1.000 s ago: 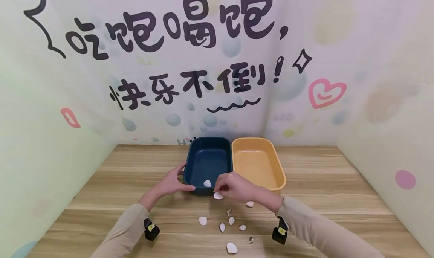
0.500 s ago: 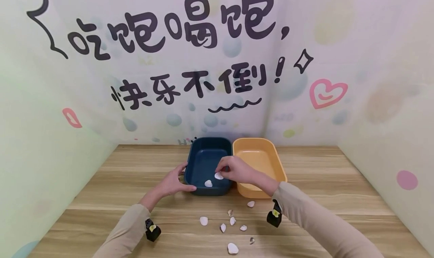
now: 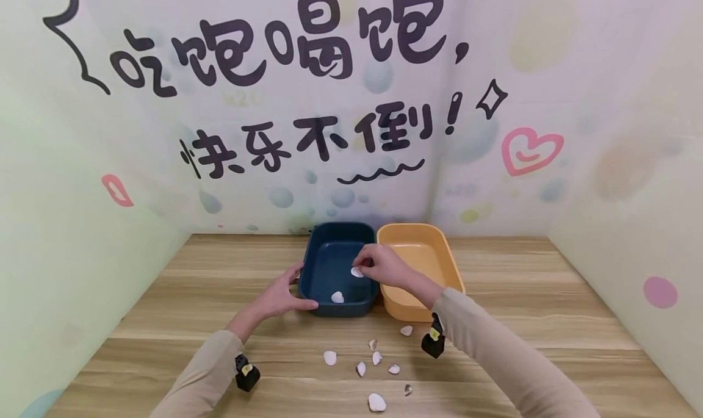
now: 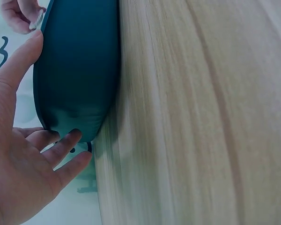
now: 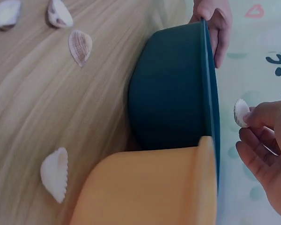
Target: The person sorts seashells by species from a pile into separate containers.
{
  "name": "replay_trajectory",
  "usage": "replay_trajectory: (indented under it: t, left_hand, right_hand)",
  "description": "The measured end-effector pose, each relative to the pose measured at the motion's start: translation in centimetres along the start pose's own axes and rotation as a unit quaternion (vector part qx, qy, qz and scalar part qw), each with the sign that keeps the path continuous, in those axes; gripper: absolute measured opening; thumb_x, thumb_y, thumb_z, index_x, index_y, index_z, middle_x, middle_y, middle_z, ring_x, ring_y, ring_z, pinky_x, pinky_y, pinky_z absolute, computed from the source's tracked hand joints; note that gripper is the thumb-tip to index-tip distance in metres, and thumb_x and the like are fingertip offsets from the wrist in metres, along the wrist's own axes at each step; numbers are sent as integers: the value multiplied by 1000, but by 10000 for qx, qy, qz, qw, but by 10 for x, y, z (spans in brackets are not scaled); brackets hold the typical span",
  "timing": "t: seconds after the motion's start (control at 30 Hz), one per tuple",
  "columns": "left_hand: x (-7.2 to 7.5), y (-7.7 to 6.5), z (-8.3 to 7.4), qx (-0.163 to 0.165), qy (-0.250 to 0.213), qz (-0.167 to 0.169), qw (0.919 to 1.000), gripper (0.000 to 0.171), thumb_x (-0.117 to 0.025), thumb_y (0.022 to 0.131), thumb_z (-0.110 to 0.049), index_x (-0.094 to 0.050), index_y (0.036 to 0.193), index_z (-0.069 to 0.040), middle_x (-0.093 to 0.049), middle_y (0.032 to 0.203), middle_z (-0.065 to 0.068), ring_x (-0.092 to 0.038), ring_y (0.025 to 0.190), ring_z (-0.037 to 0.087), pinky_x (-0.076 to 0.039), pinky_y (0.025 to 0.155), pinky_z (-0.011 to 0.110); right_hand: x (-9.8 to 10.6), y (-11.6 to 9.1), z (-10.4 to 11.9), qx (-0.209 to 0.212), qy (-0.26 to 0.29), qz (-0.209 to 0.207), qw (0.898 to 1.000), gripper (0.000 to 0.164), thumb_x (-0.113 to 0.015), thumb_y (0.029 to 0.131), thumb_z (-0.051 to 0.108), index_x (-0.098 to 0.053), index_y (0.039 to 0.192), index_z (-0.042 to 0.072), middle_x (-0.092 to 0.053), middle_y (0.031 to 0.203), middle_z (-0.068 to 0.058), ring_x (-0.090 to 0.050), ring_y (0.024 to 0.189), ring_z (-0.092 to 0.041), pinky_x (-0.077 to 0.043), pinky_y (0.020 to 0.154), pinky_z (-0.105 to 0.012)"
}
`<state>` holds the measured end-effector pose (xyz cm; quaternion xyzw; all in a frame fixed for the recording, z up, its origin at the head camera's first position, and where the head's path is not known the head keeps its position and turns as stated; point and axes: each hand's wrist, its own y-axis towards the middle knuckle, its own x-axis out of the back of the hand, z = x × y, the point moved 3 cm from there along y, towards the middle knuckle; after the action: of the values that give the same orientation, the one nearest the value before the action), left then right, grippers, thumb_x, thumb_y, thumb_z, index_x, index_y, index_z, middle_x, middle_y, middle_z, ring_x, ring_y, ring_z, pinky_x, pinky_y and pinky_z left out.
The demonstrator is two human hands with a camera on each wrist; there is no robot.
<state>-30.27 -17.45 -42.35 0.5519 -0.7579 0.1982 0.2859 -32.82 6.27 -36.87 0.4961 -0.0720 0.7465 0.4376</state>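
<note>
A white seashell (image 3: pixel 357 271) is pinched between the thumb and fingers of my right hand (image 3: pixel 391 267), above the right part of the dark blue bin (image 3: pixel 332 262). In the right wrist view, the ribbed seashell (image 5: pixel 240 113) shows above the bin's rim level. My left hand (image 3: pixel 276 298) holds the bin at its front left corner; the left wrist view has the thumb (image 4: pixel 30 51) on the rim and fingers against the end wall. Another white shell (image 3: pixel 337 297) lies inside near the front wall.
A yellow bin (image 3: pixel 420 259) stands right beside the blue one. Several shells lie on the wooden table in front, among them a white shell (image 3: pixel 329 357), a larger white shell (image 3: pixel 376 402) and a small brownish shell (image 3: pixel 373 344). A printed curtain (image 3: pixel 263 210) hangs behind.
My right hand has carried the pinched shell from the blue bin's front edge up and back over its inside. The left hand has stayed at the corner.
</note>
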Motion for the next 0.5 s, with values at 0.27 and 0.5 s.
replay_trajectory:
  t: [0.27, 0.5]
  left_hand:
    - [0, -3, -3, 69, -64, -16, 10000, 95, -79, 69, -32, -25, 141, 0, -35, 139, 22, -39, 123, 38, -35, 97, 51]
    - [0, -3, -3, 18, -1, -39, 10000, 96, -79, 68, -33, -25, 140, 1, -36, 139, 23, -39, 123, 37, -35, 98, 51]
  right_hand:
    - [-5, 9, -10, -495, -199, -794, 9954, 11, -63, 80, 0, -71, 86, 3, -61, 81, -4, -52, 70, -13, -45, 64, -20]
    - [-9, 12, -10, -759, -178, -1107, 9908, 12, -63, 80, -1, -70, 89, 2, -61, 85, -6, -53, 73, -16, -48, 67, -26]
